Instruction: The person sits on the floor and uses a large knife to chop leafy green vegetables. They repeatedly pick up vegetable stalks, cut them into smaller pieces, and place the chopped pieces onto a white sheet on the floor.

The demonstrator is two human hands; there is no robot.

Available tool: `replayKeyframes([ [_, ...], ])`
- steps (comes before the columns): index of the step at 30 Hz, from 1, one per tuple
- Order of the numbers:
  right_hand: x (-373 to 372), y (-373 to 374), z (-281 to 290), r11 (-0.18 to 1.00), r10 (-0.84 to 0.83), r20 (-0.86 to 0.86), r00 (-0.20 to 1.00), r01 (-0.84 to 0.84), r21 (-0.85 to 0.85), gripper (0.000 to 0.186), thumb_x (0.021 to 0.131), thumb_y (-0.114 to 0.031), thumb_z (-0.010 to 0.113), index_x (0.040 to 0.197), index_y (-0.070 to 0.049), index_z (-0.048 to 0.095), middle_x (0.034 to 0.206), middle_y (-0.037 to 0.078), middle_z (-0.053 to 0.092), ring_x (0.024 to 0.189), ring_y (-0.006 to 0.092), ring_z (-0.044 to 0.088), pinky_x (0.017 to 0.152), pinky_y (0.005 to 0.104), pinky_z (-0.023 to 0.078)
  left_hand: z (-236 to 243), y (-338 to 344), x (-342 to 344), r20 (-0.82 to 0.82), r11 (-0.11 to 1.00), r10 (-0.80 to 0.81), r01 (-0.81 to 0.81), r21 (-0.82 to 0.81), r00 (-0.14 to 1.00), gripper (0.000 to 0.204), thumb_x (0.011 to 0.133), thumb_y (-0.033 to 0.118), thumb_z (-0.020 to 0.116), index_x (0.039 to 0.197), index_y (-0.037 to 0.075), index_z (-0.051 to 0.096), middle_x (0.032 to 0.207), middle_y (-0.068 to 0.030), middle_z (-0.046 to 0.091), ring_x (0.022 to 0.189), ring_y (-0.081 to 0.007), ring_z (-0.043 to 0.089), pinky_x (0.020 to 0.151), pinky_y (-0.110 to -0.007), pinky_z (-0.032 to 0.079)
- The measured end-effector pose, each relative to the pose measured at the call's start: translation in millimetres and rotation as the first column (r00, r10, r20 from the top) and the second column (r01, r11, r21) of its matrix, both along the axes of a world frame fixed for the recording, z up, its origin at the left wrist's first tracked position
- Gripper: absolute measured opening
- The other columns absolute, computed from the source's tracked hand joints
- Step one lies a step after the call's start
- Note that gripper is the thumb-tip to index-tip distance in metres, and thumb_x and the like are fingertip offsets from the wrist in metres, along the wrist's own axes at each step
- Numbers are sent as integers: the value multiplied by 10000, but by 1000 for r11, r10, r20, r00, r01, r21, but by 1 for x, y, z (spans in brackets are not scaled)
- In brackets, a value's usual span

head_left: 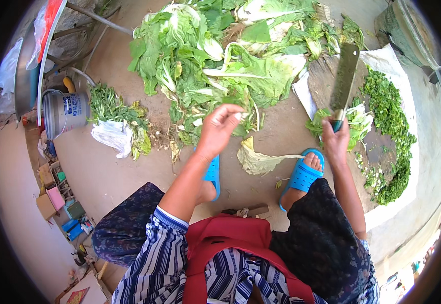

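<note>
In my right hand (336, 139) is a cleaver (344, 76), held by its dark green handle with the broad blade pointing away from me. The blade passes over a worn wooden chopping board (327, 76). A leafy green head (359, 121) lies beside that hand, partly hidden behind it. My left hand (219, 129) hovers at the near edge of a big heap of leafy greens (195, 55), thumb and fingers drawn together; whatever they pinch, if anything, is too blurred to name. Between my feet lies a yellowed, wilted leaf (258, 161).
Chopped greens (397, 142) curve along a white sheet (405, 86) at the right. A large bucket (413, 35) stands far right. On the left are a grey pail (66, 111), smaller greens (109, 104) and a white plastic bag (113, 136). Blue slippers (301, 175) are on my feet.
</note>
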State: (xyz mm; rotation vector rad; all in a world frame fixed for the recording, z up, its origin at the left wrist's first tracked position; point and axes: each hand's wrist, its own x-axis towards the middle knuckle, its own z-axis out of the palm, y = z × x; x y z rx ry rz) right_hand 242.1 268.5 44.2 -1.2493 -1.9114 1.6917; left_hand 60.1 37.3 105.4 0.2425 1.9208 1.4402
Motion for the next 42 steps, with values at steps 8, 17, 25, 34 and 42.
replayKeyframes([
  [8,-61,-82,25,951,159,-252,954,-217,-221,255,807,-3,627,998,-30,461,808,20,572,610,67,517,499,218,437,-14,27,50,-245,987,-147,127,-95,958,87,885,82,562,955,32,569,776,6,574,729,-56,491,654,-218,427],
  [17,-57,-80,23,924,-16,-238,971,-77,-375,242,803,-12,648,962,-54,472,735,-16,523,538,47,476,431,188,401,-21,-15,-6,48,736,675,-666,-126,737,185,910,78,484,1092,69,457,813,-37,586,710,-132,584,707,-296,475],
  [25,-58,-85,39,915,15,-225,974,-104,-389,249,792,6,654,960,-40,477,746,-16,533,604,42,499,470,187,420,-4,21,54,-623,946,-315,184,-266,716,483,730,183,692,1146,35,496,1207,-166,482,1158,-329,435,986,-418,335],
  [34,-51,-69,58,969,-56,-361,931,-37,-246,272,790,-1,670,982,-41,481,779,-8,559,632,37,509,523,179,424,-51,-17,31,-489,748,-618,268,-608,615,360,717,183,716,1029,72,574,1090,-131,559,1117,-303,471,996,-419,320],
  [42,-58,-52,75,947,-180,-273,945,92,-307,253,796,-55,679,941,-48,473,731,12,572,504,51,461,444,182,367,-43,-49,9,-604,863,-229,-129,-489,763,364,719,162,696,1044,53,572,1092,-133,527,1085,-284,479,970,-409,351],
])
